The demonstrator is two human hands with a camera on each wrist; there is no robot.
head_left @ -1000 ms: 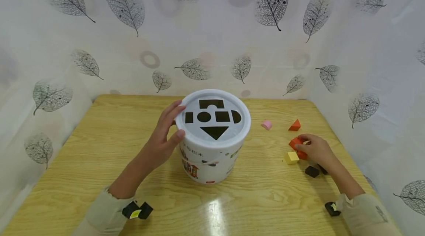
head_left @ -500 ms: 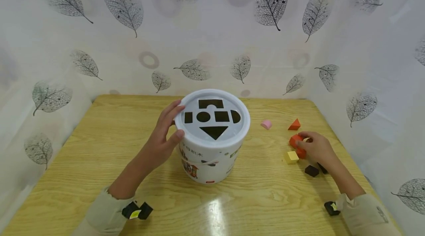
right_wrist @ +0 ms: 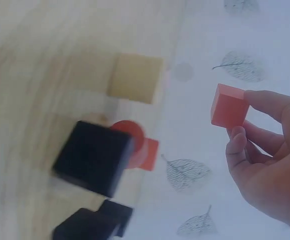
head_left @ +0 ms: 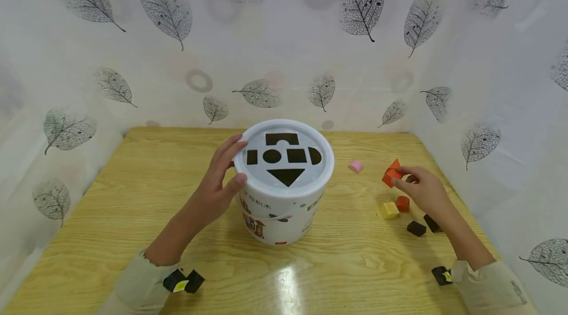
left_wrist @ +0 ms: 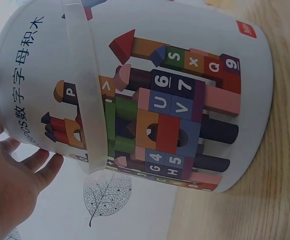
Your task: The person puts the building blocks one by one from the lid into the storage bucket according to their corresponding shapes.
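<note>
A white bucket (head_left: 277,219) stands upright on the table, under a lid (head_left: 288,184) with several shaped holes. My left hand (head_left: 217,182) rests against the lid's left edge, fingers on the rim and thumb nearer me; the left wrist view shows this hand (left_wrist: 15,185) beside the bucket's printed wall (left_wrist: 255,100). My right hand (head_left: 423,189) pinches a red cube block (right_wrist: 229,107) between thumb and fingers, raised above the table. Behind that cube, an orange-red triangular block (head_left: 395,162) is partly covered in the head view.
Below the right hand lie a yellow block (head_left: 389,210), a red cylinder block (head_left: 403,203) and two black blocks, one nearer the bucket (head_left: 416,228). A pink half-round block (head_left: 356,166) lies right of the bucket. Leaf-patterned cloth (head_left: 284,34) surrounds the wooden table (head_left: 155,157).
My right hand has lifted the red cube off the table and moved it slightly away from me, uncovering the red cylinder block. My left hand and the bucket have stayed put.
</note>
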